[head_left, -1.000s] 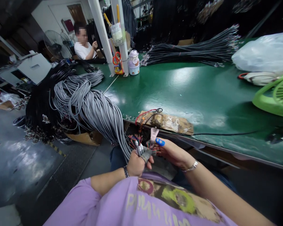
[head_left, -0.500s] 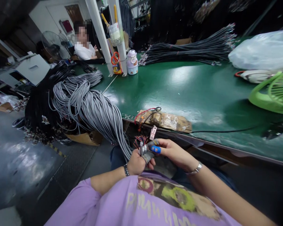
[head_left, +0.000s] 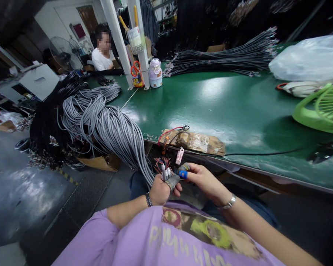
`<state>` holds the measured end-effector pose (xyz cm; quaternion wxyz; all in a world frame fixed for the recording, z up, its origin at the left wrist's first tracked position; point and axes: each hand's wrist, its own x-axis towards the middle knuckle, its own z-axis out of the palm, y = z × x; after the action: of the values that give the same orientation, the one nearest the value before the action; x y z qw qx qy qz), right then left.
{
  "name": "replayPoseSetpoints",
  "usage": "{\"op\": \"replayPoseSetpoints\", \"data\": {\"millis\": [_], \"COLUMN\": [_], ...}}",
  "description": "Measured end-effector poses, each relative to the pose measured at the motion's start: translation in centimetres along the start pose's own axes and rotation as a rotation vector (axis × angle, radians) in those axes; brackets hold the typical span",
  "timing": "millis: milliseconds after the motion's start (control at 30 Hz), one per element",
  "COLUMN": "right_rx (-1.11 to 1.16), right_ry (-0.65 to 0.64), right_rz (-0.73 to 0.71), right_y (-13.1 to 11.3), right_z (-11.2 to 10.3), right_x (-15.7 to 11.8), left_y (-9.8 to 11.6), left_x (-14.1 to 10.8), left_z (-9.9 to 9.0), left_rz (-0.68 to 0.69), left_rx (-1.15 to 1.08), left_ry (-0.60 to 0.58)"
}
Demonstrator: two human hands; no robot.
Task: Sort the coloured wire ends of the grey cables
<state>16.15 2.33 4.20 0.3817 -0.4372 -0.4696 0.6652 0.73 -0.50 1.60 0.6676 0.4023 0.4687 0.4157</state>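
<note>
Several white cable ends [head_left: 165,173] are gripped in the left hand [head_left: 160,191], pointed upward in a tight cluster, with coloured wires [head_left: 163,162] fanned out above. The ends are probably bunched this way so that the wires are left free to be reached. The left thumb, wrapped in a grey cover [head_left: 172,181], is laid across the front of the cluster, seemingly to keep it from spreading.

The right hand [head_left: 201,181] is held close to that thumb, its own thumb and forefinger brought narrowly together; whether a wire is pinched between them cannot be told. A blue cover [head_left: 183,174] is worn on the thumb, presumably against wear.

The grey cables [head_left: 127,135] are draped over the bench's edge at the left, their lower lengths run down beside the left hand, likely so that the pile's weight is borne by the bench [head_left: 211,107]. Just beyond the hands, a board [head_left: 208,143] is set along the edge, and a pink tag [head_left: 180,156] is seen below it. Black cables [head_left: 224,61] are laid lengthwise at the back, apparently to be kept straight.
</note>
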Motion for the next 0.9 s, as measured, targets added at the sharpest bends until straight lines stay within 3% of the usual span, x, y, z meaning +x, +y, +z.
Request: {"op": "replayPoseSetpoints", "data": {"millis": [100, 167, 367, 467, 567, 767, 900], "right_rx": [0.03, 0.076, 0.426, 0.488, 0.453, 0.068, 0.274], "right_ry": [0.062, 0.036, 0.041, -0.078, -0.15, 0.239, 0.093], "right_rz": [-0.024, -0.015, 0.17, 0.224, 0.174, -0.104, 0.018], "right_y": [0.8, 1.3, 1.5, 0.7, 0.3, 1.1, 1.3], "right_z": [0.2, 0.0, -1.6, -1.5, -0.7, 0.0, 0.0], "right_x": [0.0, 0.2, 1.9, 2.8, 3.4, 4.0, 4.5], "left_y": [0.0, 0.2, 2.0, 2.8, 3.0, 2.5, 2.4], "left_x": [0.0, 0.0, -0.2, 0.1, 0.5, 1.1, 1.5], "left_z": [0.0, 0.1, 0.4, 0.6, 0.8, 0.5, 0.6], "left_rz": [0.004, -0.005, -0.064, -0.071, -0.062, -0.076, -0.076], "left_rx": [-0.049, -0.091, -0.183, -0.212, -0.229, -0.212, -0.206], "left_ry": [0.045, 0.061, 0.034, -0.013, -0.043, -0.035, -0.051]}}
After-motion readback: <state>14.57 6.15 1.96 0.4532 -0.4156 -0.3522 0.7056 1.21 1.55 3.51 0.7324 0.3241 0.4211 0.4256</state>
